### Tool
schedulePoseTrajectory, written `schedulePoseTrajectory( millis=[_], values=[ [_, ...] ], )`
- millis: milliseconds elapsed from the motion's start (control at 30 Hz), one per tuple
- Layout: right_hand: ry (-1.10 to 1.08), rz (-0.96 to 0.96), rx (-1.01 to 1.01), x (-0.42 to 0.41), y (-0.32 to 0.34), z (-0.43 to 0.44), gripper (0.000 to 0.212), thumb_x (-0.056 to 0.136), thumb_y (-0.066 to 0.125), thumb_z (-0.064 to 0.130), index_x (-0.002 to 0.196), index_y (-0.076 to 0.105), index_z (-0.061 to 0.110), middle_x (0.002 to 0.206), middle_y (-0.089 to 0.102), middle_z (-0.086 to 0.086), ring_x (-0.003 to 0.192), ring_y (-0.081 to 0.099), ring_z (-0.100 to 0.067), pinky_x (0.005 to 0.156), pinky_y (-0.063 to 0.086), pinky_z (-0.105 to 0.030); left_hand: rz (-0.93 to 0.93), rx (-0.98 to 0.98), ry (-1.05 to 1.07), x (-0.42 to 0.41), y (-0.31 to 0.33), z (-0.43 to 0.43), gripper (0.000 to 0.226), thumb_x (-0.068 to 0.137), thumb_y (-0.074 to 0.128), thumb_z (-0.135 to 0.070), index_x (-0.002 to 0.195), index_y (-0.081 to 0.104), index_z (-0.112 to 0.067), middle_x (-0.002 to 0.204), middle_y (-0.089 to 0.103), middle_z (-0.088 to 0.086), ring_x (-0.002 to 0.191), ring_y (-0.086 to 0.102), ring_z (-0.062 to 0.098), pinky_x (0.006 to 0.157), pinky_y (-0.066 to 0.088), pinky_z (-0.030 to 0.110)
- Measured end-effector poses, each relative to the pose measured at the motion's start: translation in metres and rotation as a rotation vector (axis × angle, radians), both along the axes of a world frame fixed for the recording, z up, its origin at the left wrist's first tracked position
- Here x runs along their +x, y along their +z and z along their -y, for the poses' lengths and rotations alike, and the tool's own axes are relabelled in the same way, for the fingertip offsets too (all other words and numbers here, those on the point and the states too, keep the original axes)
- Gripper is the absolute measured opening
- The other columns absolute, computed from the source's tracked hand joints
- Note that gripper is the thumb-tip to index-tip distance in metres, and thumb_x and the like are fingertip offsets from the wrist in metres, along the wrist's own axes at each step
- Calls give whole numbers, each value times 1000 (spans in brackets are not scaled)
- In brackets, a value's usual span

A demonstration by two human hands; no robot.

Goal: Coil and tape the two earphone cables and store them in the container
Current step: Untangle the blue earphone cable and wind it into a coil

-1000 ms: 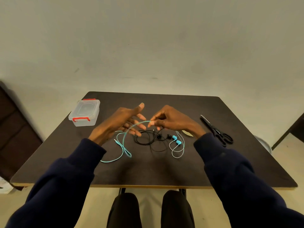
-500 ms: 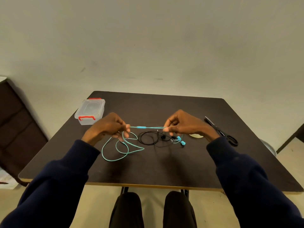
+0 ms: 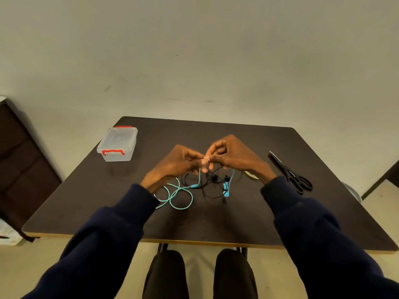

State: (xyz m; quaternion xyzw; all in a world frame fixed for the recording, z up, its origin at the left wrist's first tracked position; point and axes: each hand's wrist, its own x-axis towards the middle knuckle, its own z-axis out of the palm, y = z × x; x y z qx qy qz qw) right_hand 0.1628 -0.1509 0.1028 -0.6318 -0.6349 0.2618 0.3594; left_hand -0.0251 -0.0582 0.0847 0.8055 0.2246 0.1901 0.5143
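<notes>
The task looks barely begun: neither cable is coiled or taped, and the clear container point(image 3: 117, 143) with red latches sits lidded at about 10 o'clock on the bench point(image 3: 216, 223), holding nothing that can be seen. The teal earphone cable point(image 3: 180, 195) is the one in hand. Its loose loops sprawl on the bench at 7 o'clock from the hands, and its earbuds dangle at 5 o'clock. The black earphone cable point(image 3: 207, 184) lies slack on the bench beneath them. The left hand point(image 3: 179, 162) and right hand point(image 3: 235, 157) meet fingertip to fingertip above the bench's middle, both curled and pinching the teal cable, wrists raised. Scissors point(image 3: 289, 172) lie at 3 o'clock, and a pale sliver, perhaps the tape roll point(image 3: 251, 174), peeks out by the right wrist.
</notes>
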Motion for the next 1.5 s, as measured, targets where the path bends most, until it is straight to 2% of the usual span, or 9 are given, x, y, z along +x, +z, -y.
schedulePoseTrajectory(
  millis=[200,333,467,600,733,867,1200,1367,1500],
  values=[
    [5,-39,-93,20,-5,11,18,91,72,23,94,77,6,76,73,-13,60,60,-14,56,50,-19,41,-106,182,-12,-1,-10,16,94,66,-14,82,76,-15,93,76,16,67,63,8,61,49,19],
    [25,-86,-90,37,-9,22,15,94,68,18,100,77,7,82,72,-22,70,67,-17,67,54,-20,99,-222,352,-32,0,-22,14,96,63,-13,89,75,-11,78,74,3,67,61,11,65,50,23],
    [37,-90,-120,40,-9,24,17,97,64,13,102,76,2,74,71,-11,72,70,-22,74,59,-27,91,-251,466,-48,-3,-34,16,96,62,-13,89,76,-12,77,74,3,69,62,12,66,53,23],
    [49,-132,-138,29,-9,18,19,96,67,17,102,76,2,75,68,-8,68,65,-25,63,61,-29,-175,-169,226,-51,-2,-31,12,93,65,-7,91,77,-6,83,77,7,62,68,8,52,50,14],
    [104,4,-165,5,-10,5,18,96,67,20,101,75,4,77,71,-7,64,65,-15,58,55,-25,-390,-67,66,-47,-7,-24,18,84,76,-6,102,75,-4,84,77,3,67,71,5,57,52,14],
    [69,119,-139,-20,-21,-10,13,94,69,14,99,74,4,76,72,-2,57,66,-3,54,53,-16,-382,-71,62,-39,-14,-21,40,80,73,11,109,71,-15,98,77,5,88,74,15,70,58,24],
    [118,223,-140,-45,-61,-21,8,88,75,13,95,78,11,89,77,2,78,71,-3,74,58,-21,-306,265,316,-65,-51,-48,26,82,67,11,88,78,-13,91,75,-2,88,70,8,89,56,29],
    [140,273,-160,-58,-74,-17,13,89,74,15,101,76,10,98,76,1,88,71,-5,86,59,-26,-346,351,250,-69,-63,-51,26,83,70,7,95,79,-14,98,74,-2,92,67,8,80,52,16],
    [100,264,-107,-52,-70,-11,12,91,71,10,102,76,11,104,75,2,89,67,2,79,53,-10,-343,385,255,-69,-69,-54,21,81,77,0,88,79,-20,91,74,-3,85,65,6,82,55,24]
  ],
)
